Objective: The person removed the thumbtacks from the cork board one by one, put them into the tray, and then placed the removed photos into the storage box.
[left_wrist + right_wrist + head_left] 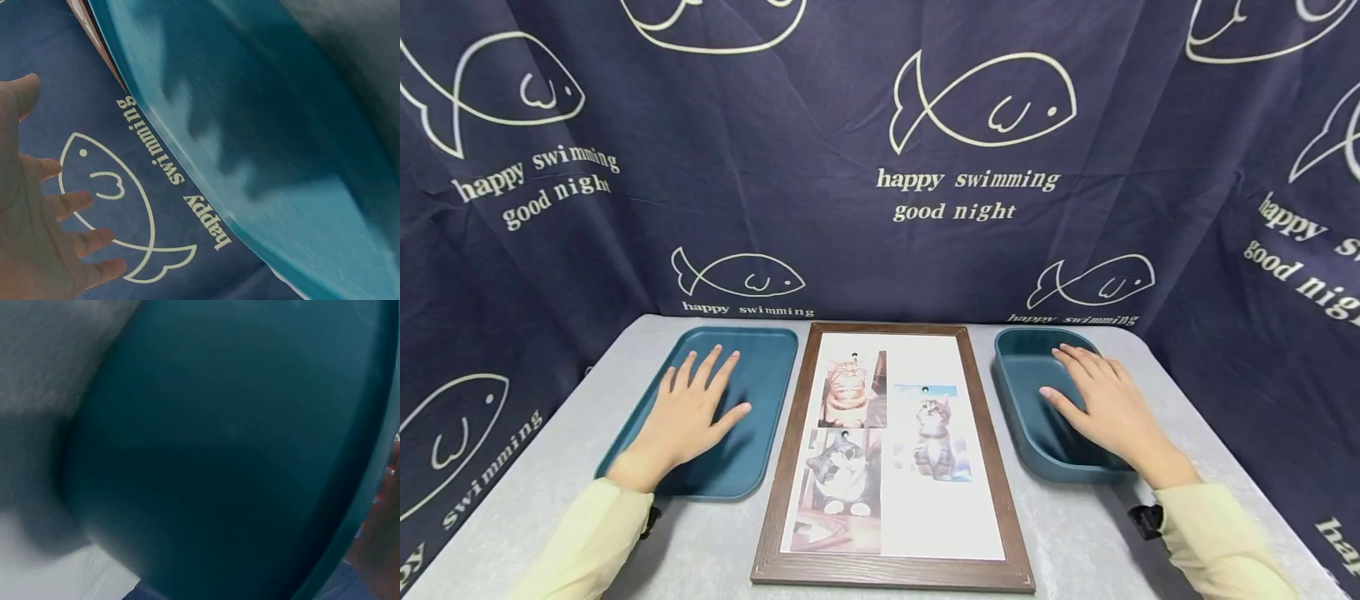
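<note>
My left hand [688, 412] hovers above a flat teal tray [771, 358], fingers straight and spread, holding nothing. Its shadow falls across the tray's surface in the left wrist view, with the spread fingers [94, 240] apart from it. Over a deeper teal bin [1030, 454], my right hand [1108, 400] is held with relaxed, extended fingers. The right wrist view is mostly filled by the bin's outer wall [231, 425]. Between the hands lies a brown-framed white board [925, 525] with cat photos: an orange cat [850, 400], a grey-and-white cat [846, 483] and a tabby kitten [933, 437].
A small dark round piece [925, 389] sits at the top of the kitten photo, with similar ones on the other two. Everything stands on a light grey table [700, 542]. A navy curtain [850, 275] with fish drawings encloses the back and sides.
</note>
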Demonstrator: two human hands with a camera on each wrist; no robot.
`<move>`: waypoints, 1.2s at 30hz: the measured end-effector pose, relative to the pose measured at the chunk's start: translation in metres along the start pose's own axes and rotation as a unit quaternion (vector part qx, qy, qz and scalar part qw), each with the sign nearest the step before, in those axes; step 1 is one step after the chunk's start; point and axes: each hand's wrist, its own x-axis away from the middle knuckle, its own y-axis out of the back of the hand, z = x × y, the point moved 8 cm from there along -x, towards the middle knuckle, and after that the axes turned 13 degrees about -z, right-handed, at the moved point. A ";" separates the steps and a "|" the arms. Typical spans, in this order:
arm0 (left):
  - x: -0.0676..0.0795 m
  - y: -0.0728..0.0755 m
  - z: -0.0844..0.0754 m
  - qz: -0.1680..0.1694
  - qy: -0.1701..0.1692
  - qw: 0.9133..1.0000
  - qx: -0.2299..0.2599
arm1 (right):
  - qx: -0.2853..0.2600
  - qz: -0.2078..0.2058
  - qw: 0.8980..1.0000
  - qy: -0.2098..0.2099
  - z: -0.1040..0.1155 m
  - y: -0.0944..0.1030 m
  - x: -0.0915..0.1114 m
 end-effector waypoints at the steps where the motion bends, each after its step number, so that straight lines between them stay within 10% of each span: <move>1: -0.001 -0.001 -0.001 0.000 -0.002 1.000 -0.001 | -0.002 -0.001 1.000 0.002 0.002 0.000 -0.001; 36: -0.017 -0.017 -0.051 0.013 -0.073 0.997 0.033 | -0.034 0.002 0.995 0.098 0.067 -0.031 -0.009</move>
